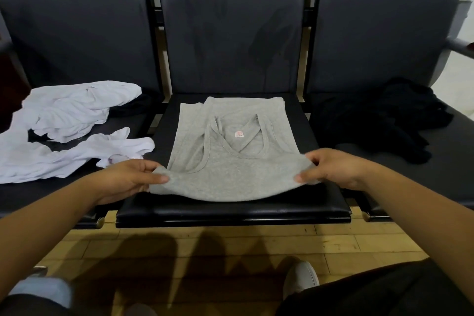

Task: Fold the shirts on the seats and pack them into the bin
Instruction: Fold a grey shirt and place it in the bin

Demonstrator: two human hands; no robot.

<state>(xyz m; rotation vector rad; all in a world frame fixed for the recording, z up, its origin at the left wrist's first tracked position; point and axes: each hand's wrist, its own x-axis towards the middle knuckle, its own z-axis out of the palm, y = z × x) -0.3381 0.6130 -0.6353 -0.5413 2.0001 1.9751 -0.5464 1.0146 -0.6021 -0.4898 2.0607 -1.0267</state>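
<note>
Three dark padded seats stand side by side in the head view, and the middle seat (318, 202) carries a grey tank top (230, 161). This shirt lies flat with its straps folded in over the chest, a small pink label (238, 134) showing at the neckline, its far end near the back edge of the cushion and its near end raised a little above the front edge.

Both hands hold that near end. On the left, the left hand (123, 179) pinches the near left corner of the cloth, thumb on top and fingers curled under, closed on the fabric. On the right, the right hand (333, 167) grips the near right corner in the same way, thumb pressing the top of the cloth and fingers tucked beneath. Between the two grips the hem sags in a shallow curve.

Over on the left seat (20, 195), white shirts (71, 120) lie crumpled and unfolded, spread from the back edge of the cushion toward its right edge, just beside the middle seat. Under their far right part a bit of dark cloth shows. Black garments (384, 120) are heaped on the right seat (448, 161), near its back left corner.

Below the seats runs a wooden floor (205, 238), where a grey shoe (301, 279) and dark trousers show at the lower right.
</note>
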